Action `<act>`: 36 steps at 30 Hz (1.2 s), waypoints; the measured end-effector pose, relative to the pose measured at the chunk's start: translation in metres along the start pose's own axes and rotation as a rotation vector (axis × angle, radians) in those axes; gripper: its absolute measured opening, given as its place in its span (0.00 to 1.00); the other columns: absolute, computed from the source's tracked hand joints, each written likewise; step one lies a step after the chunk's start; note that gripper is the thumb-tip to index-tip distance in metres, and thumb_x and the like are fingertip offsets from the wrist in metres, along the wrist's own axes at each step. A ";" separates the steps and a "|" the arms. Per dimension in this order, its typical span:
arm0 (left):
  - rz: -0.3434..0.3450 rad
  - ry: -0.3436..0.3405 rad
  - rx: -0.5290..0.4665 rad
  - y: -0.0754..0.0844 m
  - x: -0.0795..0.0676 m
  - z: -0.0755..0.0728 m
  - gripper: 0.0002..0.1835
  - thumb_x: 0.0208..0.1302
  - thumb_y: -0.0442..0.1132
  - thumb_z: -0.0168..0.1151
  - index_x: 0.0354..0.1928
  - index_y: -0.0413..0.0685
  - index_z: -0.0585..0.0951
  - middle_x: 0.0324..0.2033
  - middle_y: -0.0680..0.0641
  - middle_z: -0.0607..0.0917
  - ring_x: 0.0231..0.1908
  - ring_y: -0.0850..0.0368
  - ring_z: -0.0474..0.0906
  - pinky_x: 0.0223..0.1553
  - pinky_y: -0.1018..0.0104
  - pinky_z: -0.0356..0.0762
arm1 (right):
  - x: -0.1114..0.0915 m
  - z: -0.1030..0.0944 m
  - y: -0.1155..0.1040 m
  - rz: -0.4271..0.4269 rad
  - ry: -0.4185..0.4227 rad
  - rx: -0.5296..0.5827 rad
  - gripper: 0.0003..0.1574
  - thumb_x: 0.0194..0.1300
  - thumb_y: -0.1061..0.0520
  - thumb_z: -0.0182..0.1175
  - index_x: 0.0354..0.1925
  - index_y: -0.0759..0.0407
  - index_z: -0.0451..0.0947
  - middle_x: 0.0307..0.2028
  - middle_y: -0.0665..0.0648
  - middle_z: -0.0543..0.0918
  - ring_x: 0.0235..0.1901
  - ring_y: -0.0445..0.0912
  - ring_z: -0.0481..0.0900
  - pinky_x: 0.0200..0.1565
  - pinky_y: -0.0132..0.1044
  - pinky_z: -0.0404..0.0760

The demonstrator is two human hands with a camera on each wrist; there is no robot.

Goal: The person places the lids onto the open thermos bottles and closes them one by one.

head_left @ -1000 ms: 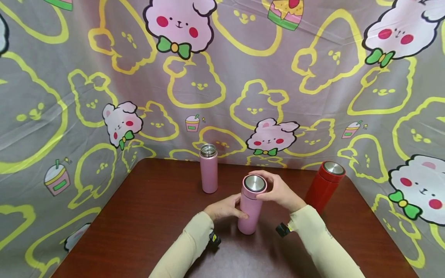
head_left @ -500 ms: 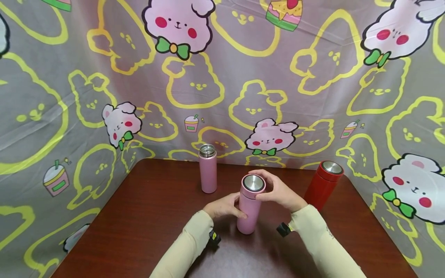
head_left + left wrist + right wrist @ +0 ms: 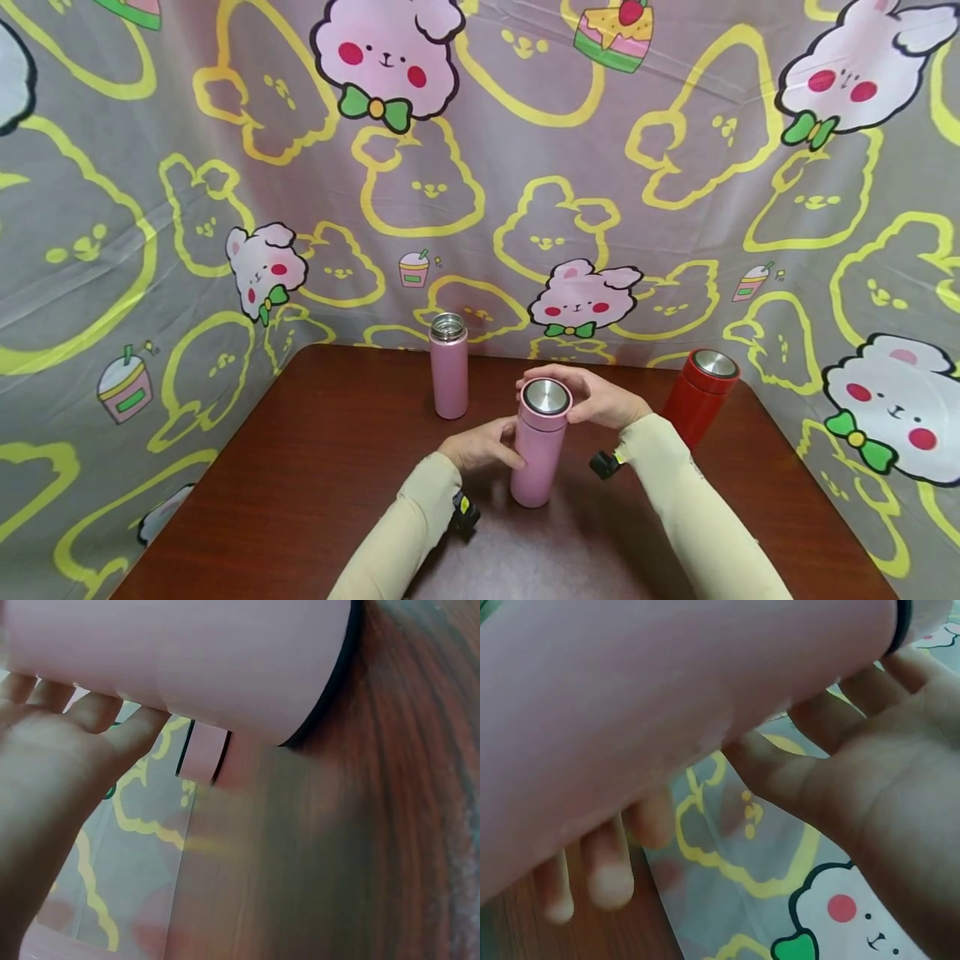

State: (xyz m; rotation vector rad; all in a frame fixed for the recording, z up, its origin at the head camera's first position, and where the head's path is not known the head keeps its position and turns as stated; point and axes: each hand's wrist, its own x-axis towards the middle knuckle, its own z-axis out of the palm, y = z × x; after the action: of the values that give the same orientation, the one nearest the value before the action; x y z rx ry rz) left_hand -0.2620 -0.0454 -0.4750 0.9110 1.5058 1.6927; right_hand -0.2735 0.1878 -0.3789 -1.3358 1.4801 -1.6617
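Observation:
A pink thermos (image 3: 534, 467) with a steel-topped lid (image 3: 547, 397) stands upright on the table in the head view. My left hand (image 3: 480, 446) grips its body from the left, thumb across the front. Around the lid, my right hand (image 3: 592, 395) has its fingers behind and its thumb on the right side. The left wrist view shows the thermos's dark base edge (image 3: 330, 690) close to the wood. In the right wrist view, the thermos body (image 3: 667, 697) crosses the upper part, with left fingers (image 3: 607, 877) under it.
Behind stands an open pink thermos (image 3: 450, 375) with a bare metal neck. A red thermos (image 3: 699, 400) stands at the right, partly behind the right sleeve. A short pink piece with dark edges (image 3: 202, 750) shows beyond the held thermos. Patterned cloth (image 3: 337, 275) encloses the table (image 3: 322, 442).
My right hand has shifted round the lid, its fingers reaching farther left behind and its thumb moving to the right side. My left hand and the thermos stay nearly in place.

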 end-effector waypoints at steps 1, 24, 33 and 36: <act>-0.003 -0.007 -0.004 0.000 0.000 -0.001 0.47 0.48 0.40 0.72 0.68 0.36 0.57 0.61 0.44 0.70 0.58 0.56 0.68 0.60 0.59 0.64 | 0.002 -0.001 0.001 -0.009 -0.024 0.013 0.45 0.59 0.54 0.64 0.68 0.68 0.56 0.64 0.62 0.67 0.63 0.56 0.65 0.62 0.50 0.64; -0.005 0.009 0.135 0.006 -0.003 0.003 0.44 0.54 0.44 0.70 0.69 0.41 0.58 0.62 0.49 0.70 0.60 0.59 0.66 0.60 0.63 0.63 | 0.000 0.010 -0.003 0.076 0.153 -0.178 0.40 0.54 0.57 0.68 0.62 0.68 0.65 0.57 0.64 0.75 0.56 0.55 0.72 0.57 0.46 0.71; 0.014 0.008 0.119 0.003 -0.005 0.005 0.41 0.56 0.43 0.68 0.68 0.42 0.58 0.61 0.50 0.71 0.59 0.57 0.68 0.60 0.62 0.65 | -0.003 0.029 -0.007 0.085 0.345 -0.262 0.36 0.53 0.65 0.67 0.60 0.65 0.68 0.52 0.62 0.79 0.48 0.53 0.77 0.48 0.43 0.77; 0.008 0.024 0.140 0.004 -0.005 0.005 0.42 0.56 0.45 0.69 0.68 0.44 0.59 0.61 0.51 0.71 0.59 0.58 0.67 0.60 0.63 0.64 | -0.003 0.034 -0.008 0.083 0.397 -0.296 0.36 0.53 0.65 0.67 0.60 0.65 0.69 0.50 0.61 0.80 0.47 0.52 0.78 0.46 0.44 0.79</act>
State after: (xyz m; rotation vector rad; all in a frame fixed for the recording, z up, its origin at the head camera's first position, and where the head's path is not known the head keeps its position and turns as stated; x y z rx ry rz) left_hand -0.2552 -0.0476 -0.4711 0.9736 1.6556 1.6248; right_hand -0.2398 0.1790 -0.3755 -1.1071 2.0484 -1.7758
